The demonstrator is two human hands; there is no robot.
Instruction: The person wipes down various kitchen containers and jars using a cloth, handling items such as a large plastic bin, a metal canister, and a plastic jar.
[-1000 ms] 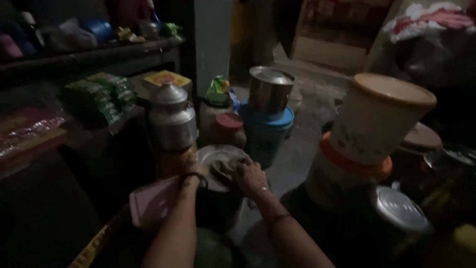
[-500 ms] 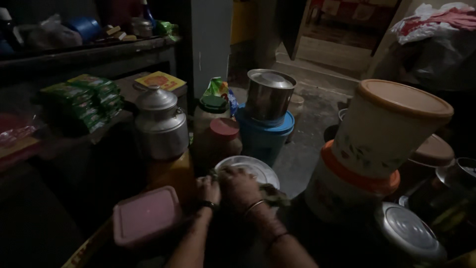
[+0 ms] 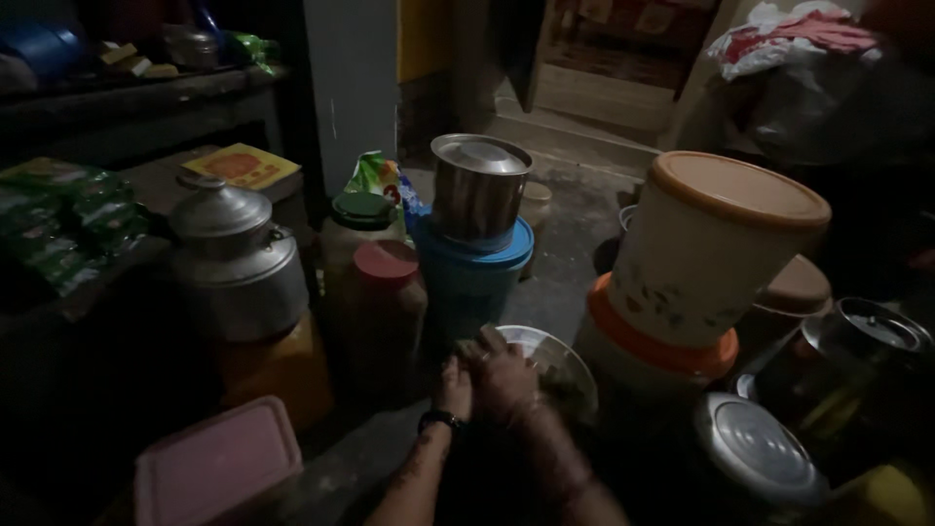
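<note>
Both hands, left hand (image 3: 454, 388) and right hand (image 3: 504, 375), pressed together on the round steel lid (image 3: 555, 362) low between the containers (likely light, rigid, slick); grip its rim.

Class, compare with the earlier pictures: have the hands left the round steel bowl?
No. Both hands stay pressed together at the bowl, beside the blue drum.

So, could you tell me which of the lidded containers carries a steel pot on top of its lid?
The blue container with the blue lid, behind the hands. A steel pot stands on it; the red-lidded jar and green-lidded jar beside it carry nothing.
</note>
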